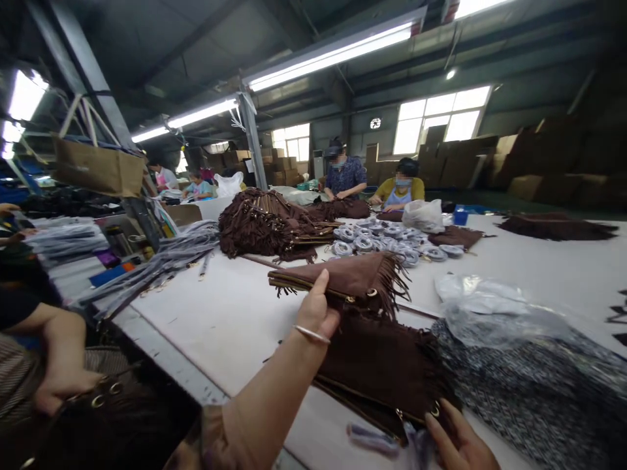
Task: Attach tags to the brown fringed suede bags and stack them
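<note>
Raised over the table, my left hand (316, 310) is closed round the edge of a brown fringed pouch (355, 274), thumb on top, its zipper edge and gold rings facing me. Beneath it a larger dark brown fringed pouch (386, 352) lies on the white table (196, 333). My right hand (458, 437) is at that pouch's lower right corner, fingers apart, touching it by a gold ring. Wrapped grey straps (375, 438) lie just left of my right hand.
Brown fringed pouches (264, 225) are heaped at the back, beside coiled wrapped straps (392, 238). Plastic bags (484, 300) and speckled dark fabric (533, 391) lie at the right. At lower left, a person's hand (68, 385) rests on a dark bag. Two people work across the table.
</note>
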The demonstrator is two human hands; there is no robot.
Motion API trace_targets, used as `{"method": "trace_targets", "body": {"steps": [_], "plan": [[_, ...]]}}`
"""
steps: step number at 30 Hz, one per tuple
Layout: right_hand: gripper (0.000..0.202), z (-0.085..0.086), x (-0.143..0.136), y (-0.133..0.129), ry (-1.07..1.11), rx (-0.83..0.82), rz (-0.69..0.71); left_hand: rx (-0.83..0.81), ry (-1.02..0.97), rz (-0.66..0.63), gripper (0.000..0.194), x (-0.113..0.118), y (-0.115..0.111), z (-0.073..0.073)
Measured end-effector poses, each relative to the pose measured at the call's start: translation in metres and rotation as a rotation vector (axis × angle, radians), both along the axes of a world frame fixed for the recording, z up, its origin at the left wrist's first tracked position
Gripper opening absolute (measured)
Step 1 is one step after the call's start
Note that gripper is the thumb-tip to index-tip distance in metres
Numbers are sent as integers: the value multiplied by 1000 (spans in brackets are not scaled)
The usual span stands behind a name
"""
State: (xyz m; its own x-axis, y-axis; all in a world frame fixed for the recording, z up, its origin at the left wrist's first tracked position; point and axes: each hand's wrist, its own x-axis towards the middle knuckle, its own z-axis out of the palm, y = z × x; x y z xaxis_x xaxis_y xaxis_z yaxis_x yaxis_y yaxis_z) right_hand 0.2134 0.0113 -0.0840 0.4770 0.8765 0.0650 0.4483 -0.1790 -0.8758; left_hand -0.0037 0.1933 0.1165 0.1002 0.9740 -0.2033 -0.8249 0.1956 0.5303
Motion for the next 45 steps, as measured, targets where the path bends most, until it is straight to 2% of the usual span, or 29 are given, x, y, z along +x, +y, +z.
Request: {"method": "trace_targets", "body": {"steps": [3,5,7,9,11,14,17,20,24,27,30,32,34,37,40,42,45], "plan": [[57,13,-4,-4,63,24,96,-194,103,-283,38,29,-59,-47],[55,20,-6,-9,111,57,162,-308,238,-466,39,40,-86,-76],[54,24,-7,-15,118,84,168,-301,337,-579,36,44,-103,-96],[54,26,-9,-23,67,106,130,-225,392,-653,36,45,-114,-104],[50,27,-12,-31,-5,147,68,-176,442,-700,34,45,-123,-106],[38,32,-17,-42,-69,193,1,-160,497,-678,31,49,-135,-105],[34,41,-21,-50,-47,131,92,-161,529,-656,33,57,-143,-106],[38,48,-23,-52,-66,42,150,-141,673,-634,37,69,-145,-108],[28,55,-22,-50,-217,97,212,-87,892,-579,34,85,-144,-112],[25,61,-19,-50,-358,146,279,-64,921,-567,30,89,-144,-111],[30,70,-16,-51,-476,83,249,-57,928,-566,31,84,-146,-106],[33,77,-14,-53,-517,51,195,-77,871,-599,30,79,-150,-102],[33,83,-14,-55,-564,71,166,-117,733,-673,32,77,-153,-98],[29,84,-20,-61,-667,166,259,-212,526,-707,31,80,-157,-96],[25,77,-25,-68,-716,251,412,-314,380,-596,23,85,-159,-103],[25,75,-23,-70,-649,262,501,-335,319,-545,23,86,-159,-110],[27,88,-3,-59,-452,235,472,-318,322,-593,32,83,-157,-122]]}}
